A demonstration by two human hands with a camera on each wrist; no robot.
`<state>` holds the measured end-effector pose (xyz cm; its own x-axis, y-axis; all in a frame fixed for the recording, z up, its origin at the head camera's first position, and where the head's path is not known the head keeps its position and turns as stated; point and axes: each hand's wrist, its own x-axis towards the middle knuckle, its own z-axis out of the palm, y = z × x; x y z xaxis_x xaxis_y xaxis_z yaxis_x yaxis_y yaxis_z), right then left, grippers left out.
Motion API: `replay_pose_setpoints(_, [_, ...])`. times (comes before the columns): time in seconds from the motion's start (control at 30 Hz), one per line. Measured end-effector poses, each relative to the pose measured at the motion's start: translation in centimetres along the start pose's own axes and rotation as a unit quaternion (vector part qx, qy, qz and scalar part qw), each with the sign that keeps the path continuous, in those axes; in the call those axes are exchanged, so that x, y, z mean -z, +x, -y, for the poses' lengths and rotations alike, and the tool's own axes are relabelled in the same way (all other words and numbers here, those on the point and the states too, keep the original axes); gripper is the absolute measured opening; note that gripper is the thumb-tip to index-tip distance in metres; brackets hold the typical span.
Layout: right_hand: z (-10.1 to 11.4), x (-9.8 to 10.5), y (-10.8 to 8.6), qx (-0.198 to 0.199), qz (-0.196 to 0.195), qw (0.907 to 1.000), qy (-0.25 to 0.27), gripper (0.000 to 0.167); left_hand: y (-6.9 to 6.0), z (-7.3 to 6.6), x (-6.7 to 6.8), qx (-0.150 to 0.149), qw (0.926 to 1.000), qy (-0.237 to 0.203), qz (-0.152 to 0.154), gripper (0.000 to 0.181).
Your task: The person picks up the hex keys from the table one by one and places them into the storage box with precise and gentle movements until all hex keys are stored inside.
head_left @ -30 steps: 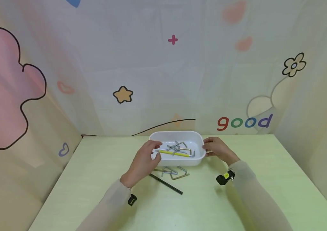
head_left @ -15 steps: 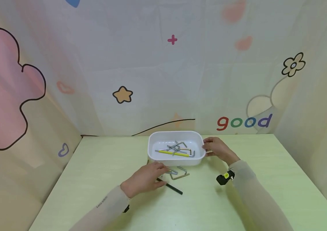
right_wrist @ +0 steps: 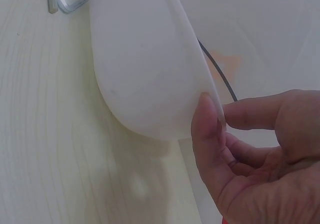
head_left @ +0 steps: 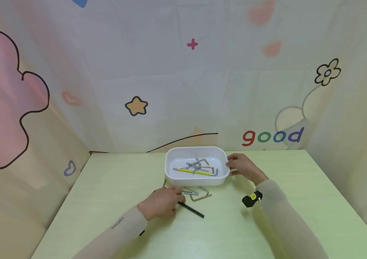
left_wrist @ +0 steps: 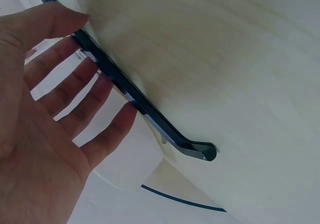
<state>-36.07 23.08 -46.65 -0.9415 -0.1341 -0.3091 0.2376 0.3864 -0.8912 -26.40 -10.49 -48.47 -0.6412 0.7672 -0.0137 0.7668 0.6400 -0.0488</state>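
Observation:
A long black hex key [head_left: 191, 209] lies on the table under my left hand [head_left: 162, 203]. In the left wrist view my left hand [left_wrist: 55, 93] has its thumb on one side of the black key [left_wrist: 150, 109] and its fingertips along the other, its bent end sticking out. The white box [head_left: 199, 182] stands behind, holding several silver and brass-coloured hex keys and a yellow-sleeved one [head_left: 194, 172]. At the box's right end, my right hand [head_left: 245, 168] grips the rim. The right wrist view shows my right hand [right_wrist: 250, 159] pinching the white wall [right_wrist: 140, 63] between thumb and finger.
Several loose hex keys [head_left: 199, 198] lie between the box and the black key, some partly hidden by my left hand. A patterned curtain [head_left: 170, 79] stands behind the table [head_left: 235, 230] and along both sides.
My left hand has come away from above the box's left side, down toward me to the black key, and its fingers have closed around that key. My right hand stays at the rim.

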Motion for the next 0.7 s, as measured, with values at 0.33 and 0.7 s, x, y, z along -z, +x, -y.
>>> replay_pose_setpoints(0.33, [0.08,-0.01,-0.56,-0.004,0.009,1.0,-0.003,0.041,0.12,0.17,-0.53,-0.018,0.9996,0.019,-0.009,0.021])
replay_pose_setpoints(0.7, [0.26,-0.07,-0.16,-0.006,0.012,0.9999,-0.007,0.042,0.0,0.36,-0.96,-0.049,0.9937,0.099,-0.016,0.018])
